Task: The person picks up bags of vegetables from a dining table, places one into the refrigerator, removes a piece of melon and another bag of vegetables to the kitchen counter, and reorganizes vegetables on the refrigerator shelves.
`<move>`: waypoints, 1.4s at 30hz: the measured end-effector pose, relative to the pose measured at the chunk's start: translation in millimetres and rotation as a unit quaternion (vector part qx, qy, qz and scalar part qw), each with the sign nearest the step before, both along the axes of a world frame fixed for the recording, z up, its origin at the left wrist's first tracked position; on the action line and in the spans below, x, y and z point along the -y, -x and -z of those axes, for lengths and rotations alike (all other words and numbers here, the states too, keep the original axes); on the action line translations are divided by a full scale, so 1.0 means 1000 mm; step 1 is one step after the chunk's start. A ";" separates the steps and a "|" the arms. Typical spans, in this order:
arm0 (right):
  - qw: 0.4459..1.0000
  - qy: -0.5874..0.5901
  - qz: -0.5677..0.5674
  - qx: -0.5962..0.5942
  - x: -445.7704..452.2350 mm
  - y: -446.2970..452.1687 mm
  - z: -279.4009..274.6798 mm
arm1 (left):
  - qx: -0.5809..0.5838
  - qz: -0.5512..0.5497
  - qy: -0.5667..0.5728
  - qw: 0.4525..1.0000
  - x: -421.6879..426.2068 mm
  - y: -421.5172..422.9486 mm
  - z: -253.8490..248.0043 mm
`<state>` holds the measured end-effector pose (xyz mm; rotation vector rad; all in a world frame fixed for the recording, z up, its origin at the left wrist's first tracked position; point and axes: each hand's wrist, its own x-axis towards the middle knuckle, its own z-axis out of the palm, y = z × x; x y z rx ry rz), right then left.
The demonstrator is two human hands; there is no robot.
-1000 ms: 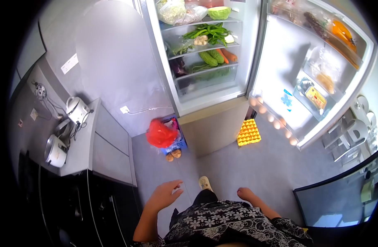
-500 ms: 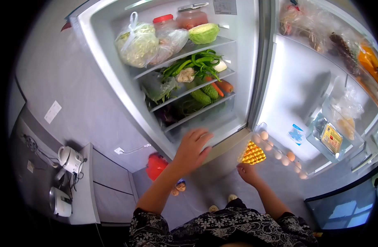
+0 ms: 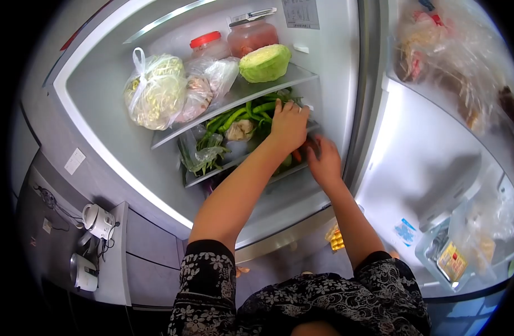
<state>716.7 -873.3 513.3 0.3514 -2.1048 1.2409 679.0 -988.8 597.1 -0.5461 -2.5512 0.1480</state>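
My left hand (image 3: 290, 126) rests over the pile of long green peppers (image 3: 233, 119) on a middle shelf of the open fridge, its fingers stretched and apart. My right hand (image 3: 325, 161) is lower and to the right, by the carrots (image 3: 297, 155) at the shelf's right end. Its fingers are slightly blurred, with the thumb apart from them, and I cannot make out anything held. A pale, knobbly vegetable (image 3: 240, 130) lies left of the peppers. Leafy greens in a clear bag (image 3: 203, 152) lie farther left. My left hand and forearm partly hide the vegetables behind.
On the upper shelf stand a bag of pale sprouts (image 3: 158, 95), a bag of pinkish food (image 3: 196, 98), a red-lidded jar (image 3: 206, 45), a larger jar (image 3: 254, 38) and a cut cabbage (image 3: 265, 63). The open fridge door (image 3: 402, 145) is at right. Cookers (image 3: 97, 219) stand at left.
Both hands have moved up and forward into the fridge, the left onto the peppers, the right away from the yellow egg tray to the carrots. The view has come closer to the shelves.
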 end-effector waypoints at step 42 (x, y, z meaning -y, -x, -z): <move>0.987 -0.091 0.129 -0.009 0.009 0.024 -0.016 | -0.044 -0.008 -0.075 0.996 0.089 0.034 -0.016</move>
